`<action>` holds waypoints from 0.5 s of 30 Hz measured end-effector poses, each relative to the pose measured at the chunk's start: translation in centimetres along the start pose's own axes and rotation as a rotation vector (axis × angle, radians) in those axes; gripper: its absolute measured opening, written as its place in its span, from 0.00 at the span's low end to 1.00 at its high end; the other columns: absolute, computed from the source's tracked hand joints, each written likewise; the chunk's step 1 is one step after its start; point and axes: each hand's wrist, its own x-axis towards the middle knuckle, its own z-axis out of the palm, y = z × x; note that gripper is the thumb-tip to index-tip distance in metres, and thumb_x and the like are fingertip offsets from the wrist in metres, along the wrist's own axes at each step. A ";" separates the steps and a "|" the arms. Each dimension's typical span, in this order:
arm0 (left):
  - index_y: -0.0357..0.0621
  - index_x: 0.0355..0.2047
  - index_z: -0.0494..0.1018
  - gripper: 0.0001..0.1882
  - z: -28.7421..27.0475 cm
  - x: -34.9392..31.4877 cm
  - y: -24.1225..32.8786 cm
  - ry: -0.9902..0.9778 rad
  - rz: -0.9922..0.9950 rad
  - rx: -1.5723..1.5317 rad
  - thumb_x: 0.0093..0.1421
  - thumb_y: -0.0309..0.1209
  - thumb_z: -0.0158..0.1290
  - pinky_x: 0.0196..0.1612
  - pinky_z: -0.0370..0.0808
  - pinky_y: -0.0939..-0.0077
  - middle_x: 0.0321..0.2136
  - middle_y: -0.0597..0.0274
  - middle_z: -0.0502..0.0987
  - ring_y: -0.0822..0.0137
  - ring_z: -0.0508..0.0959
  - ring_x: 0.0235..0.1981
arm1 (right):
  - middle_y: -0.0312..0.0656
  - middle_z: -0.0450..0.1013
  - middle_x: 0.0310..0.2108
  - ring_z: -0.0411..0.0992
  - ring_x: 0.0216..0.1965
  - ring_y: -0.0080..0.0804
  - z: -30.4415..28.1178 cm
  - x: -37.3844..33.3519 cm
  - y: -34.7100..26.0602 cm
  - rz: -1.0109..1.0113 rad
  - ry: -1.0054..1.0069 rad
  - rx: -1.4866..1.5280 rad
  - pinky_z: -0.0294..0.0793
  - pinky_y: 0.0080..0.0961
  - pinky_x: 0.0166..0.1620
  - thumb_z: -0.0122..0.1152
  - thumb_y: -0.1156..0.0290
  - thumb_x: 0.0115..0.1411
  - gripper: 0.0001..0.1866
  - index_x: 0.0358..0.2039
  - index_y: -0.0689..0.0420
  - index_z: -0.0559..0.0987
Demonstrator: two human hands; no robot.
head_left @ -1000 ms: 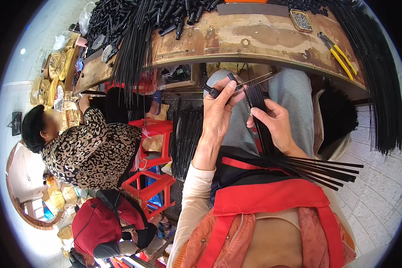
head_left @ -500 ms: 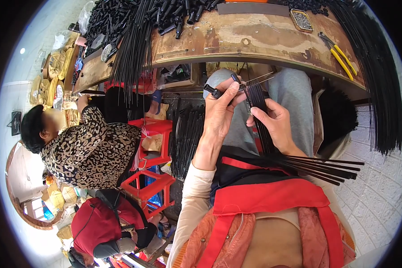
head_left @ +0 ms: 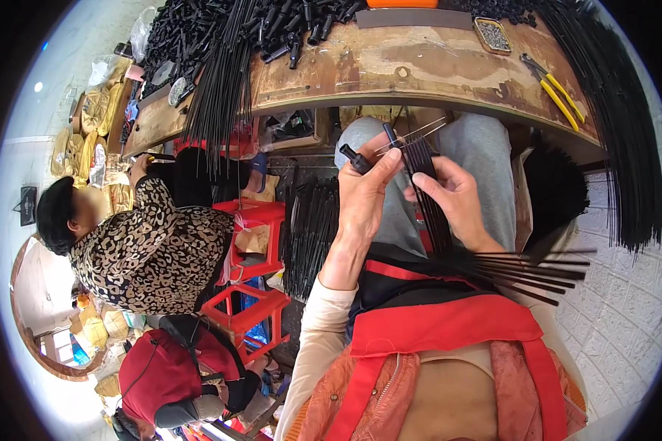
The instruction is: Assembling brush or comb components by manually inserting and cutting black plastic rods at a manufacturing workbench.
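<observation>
Rod bundle (head_left: 420,160): uniform black is recorded.
Socket piece (head_left: 355,158): black is recorded.
Plier handles (head_left: 560,106): bright yellow is found.
Tabletop (head_left: 419,62): brown is seen, mottled with pale patches.
Apron band (head_left: 449,323): solid red is noted.
Sleeve (head_left: 324,320): cream is noted.
Trousers (head_left: 485,151): light grey is noted.
Stools (head_left: 261,212): plain red is observed.
Co-worker's shirt (head_left: 154,257): leopard print in black and tan is displayed.

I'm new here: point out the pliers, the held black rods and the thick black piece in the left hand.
Pliers (head_left: 558,105): head view, on a yellow handle.
Black rods (head_left: 418,156): head view, upper stretch.
Thick black piece (head_left: 356,159): head view, middle.
</observation>
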 end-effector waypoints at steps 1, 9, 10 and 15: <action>0.34 0.50 0.73 0.17 0.1 0.0 0.0 -0.009 -0.014 -0.002 0.60 0.21 0.57 0.47 0.77 0.77 0.42 0.58 0.79 0.70 0.79 0.41 | 0.38 0.76 0.29 0.76 0.30 0.23 -0.2 0.3 -0.1 -0.003 0.004 0.000 0.75 0.19 0.36 0.61 0.69 0.62 0.11 0.42 0.62 0.76; 0.35 0.51 0.73 0.17 -0.2 0.1 0.0 -0.046 -0.060 -0.061 0.61 0.22 0.55 0.46 0.77 0.80 0.44 0.60 0.78 0.73 0.79 0.41 | 0.39 0.77 0.30 0.77 0.31 0.25 -1.1 0.9 -0.4 0.024 -0.100 -0.030 0.75 0.18 0.34 0.60 0.68 0.63 0.10 0.39 0.61 0.76; 0.35 0.51 0.72 0.17 -0.2 0.1 0.0 -0.057 -0.063 -0.067 0.62 0.22 0.55 0.46 0.77 0.79 0.44 0.60 0.78 0.73 0.79 0.41 | 0.39 0.77 0.30 0.77 0.31 0.25 -1.1 0.8 -0.5 0.024 -0.098 -0.030 0.75 0.18 0.34 0.60 0.68 0.63 0.10 0.39 0.61 0.76; 0.36 0.52 0.72 0.16 0.2 -0.3 0.3 -0.079 -0.043 -0.037 0.63 0.23 0.54 0.48 0.76 0.78 0.45 0.60 0.78 0.72 0.79 0.42 | 0.40 0.77 0.30 0.77 0.32 0.26 -0.4 0.2 -0.9 0.009 -0.087 -0.071 0.75 0.19 0.35 0.60 0.67 0.63 0.12 0.41 0.62 0.75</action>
